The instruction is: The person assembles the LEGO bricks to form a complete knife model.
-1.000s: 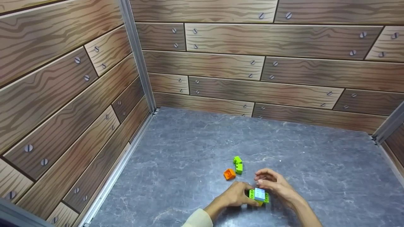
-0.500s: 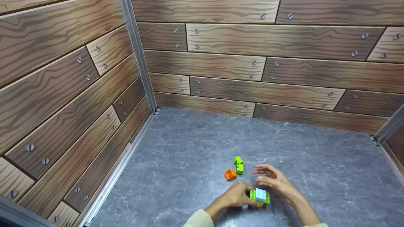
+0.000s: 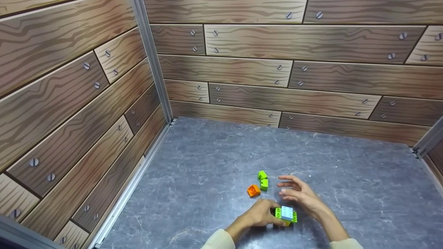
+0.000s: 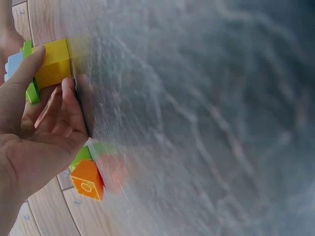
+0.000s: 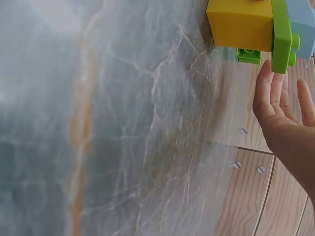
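My left hand (image 3: 260,212) holds a small stack of toy building bricks from its left side, thumb in front and fingers behind. A yellow brick (image 4: 53,64) forms its base, on the grey tabletop. Across that lies a thin green brick (image 3: 294,217) that sticks out at both sides. A light blue brick (image 3: 287,212) tops the stack, its studs facing up. My right hand (image 3: 301,196) hovers just behind and to the right of the stack, its fingers spread and relaxed with nothing in them.
Beyond my left hand an orange brick (image 3: 253,190) lies on its side, its hollow underside showing. Two lime-green pieces, one nearer (image 3: 264,184) and one farther (image 3: 263,175), lie next to it. Wood-patterned walls (image 3: 221,71) bound the grey tabletop (image 3: 193,166) at the left and back.
My right hand has drawn slightly away from the stack, toward the back, and its fingers have spread more. My left hand keeps its hold on the stack in the same place.
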Available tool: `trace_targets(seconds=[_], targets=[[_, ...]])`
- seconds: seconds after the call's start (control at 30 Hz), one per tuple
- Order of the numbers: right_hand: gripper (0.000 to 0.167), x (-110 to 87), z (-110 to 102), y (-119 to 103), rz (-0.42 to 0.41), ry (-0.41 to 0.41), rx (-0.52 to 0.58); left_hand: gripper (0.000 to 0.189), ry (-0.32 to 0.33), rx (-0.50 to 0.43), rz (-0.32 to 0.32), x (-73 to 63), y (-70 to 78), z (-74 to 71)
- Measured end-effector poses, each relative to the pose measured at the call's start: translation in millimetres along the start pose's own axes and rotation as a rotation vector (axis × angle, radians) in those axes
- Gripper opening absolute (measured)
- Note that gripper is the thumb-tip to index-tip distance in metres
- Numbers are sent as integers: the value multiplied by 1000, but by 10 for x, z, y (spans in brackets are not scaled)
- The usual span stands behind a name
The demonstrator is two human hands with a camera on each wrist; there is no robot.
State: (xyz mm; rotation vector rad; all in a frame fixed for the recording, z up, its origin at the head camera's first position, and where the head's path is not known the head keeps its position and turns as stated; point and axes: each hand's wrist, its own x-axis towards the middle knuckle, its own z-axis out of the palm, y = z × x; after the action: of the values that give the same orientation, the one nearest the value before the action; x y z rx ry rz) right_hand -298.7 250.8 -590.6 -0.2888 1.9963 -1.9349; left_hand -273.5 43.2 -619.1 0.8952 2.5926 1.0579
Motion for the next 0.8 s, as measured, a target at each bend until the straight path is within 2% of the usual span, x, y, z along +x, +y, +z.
trace_targets(seconds=[0.37,0.53,0.8], targets=[[60,77,-18,-37,44,12,-45,28,-13,19,2,4,-1,-8],[61,92,-24,-14,50,11,-58,29,-9,-2,10,-3,-3,-3],[58,77,-23,33,51,13,-72,30,-16,-37,-17,-6,-7,-6]])
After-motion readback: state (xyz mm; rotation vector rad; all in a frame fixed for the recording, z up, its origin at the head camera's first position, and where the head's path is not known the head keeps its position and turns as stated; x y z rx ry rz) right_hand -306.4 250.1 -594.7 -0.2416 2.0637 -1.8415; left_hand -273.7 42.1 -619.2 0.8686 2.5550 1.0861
